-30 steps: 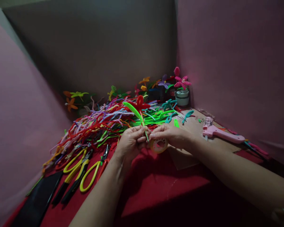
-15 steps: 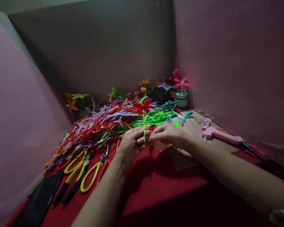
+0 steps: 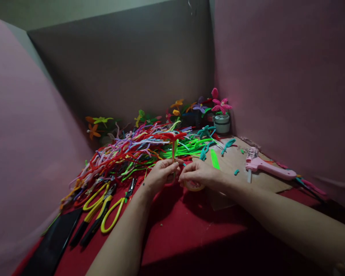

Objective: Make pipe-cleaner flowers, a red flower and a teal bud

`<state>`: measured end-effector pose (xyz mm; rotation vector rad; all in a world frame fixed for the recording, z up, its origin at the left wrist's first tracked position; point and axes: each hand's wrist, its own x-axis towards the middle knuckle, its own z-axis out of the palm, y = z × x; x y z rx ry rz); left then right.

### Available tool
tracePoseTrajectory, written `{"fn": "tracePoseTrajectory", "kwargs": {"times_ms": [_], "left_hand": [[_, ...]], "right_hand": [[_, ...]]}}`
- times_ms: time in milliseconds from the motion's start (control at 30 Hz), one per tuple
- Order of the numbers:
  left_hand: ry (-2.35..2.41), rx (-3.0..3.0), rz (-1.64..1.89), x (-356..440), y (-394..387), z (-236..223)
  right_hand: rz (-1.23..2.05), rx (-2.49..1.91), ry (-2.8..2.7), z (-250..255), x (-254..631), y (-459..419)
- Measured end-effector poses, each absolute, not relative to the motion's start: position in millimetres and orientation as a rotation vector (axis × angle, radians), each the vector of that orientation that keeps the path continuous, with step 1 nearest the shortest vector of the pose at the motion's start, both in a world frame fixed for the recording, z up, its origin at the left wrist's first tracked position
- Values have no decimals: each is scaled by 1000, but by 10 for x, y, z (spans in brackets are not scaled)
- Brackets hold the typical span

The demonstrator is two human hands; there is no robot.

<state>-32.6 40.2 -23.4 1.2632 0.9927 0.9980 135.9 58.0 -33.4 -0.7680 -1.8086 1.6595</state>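
Observation:
My left hand (image 3: 161, 174) is closed on the stem of a red pipe-cleaner flower (image 3: 174, 137), which stands upright with its petals seen nearly edge-on. Close beside the stem, my right hand (image 3: 199, 174) has its thumb and fingers pinched together; what they hold is too small to make out. Below the right fingers shows part of a round, yellowish, clear ring (image 3: 194, 186), perhaps a tape roll. Behind both hands lies a heap of colourful pipe cleaners (image 3: 123, 145), with bright green ones (image 3: 195, 145) on its right side.
Pliers (image 3: 93, 214), scissors (image 3: 115, 216) and a black flat object (image 3: 53, 245) lie at left. A pink glue gun (image 3: 270, 167) and a green strip (image 3: 215, 159) rest on cardboard (image 3: 230, 184) at right. Finished flowers and a small pot (image 3: 221, 124) line the back wall.
The red flower has turned from showing its spread petals to nearly edge-on. My right hand has dipped slightly beside the stem. The whole view has shifted a little.

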Motion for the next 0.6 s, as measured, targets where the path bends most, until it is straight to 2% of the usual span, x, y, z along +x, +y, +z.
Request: {"fn": "tracePoseTrajectory", "kwargs": {"times_ms": [233, 467, 600], "left_hand": [[1214, 1282, 962, -325, 431, -332], [1664, 1458, 1065, -626, -27, -32], [2125, 1821, 810, -1073, -402, -12]], "right_hand": [[1556, -986, -1829, -393, 1319, 586], [1495, -1070, -1885, -456, 1340, 631], [1474, -1084, -1883, -486, 1341, 657]]}}
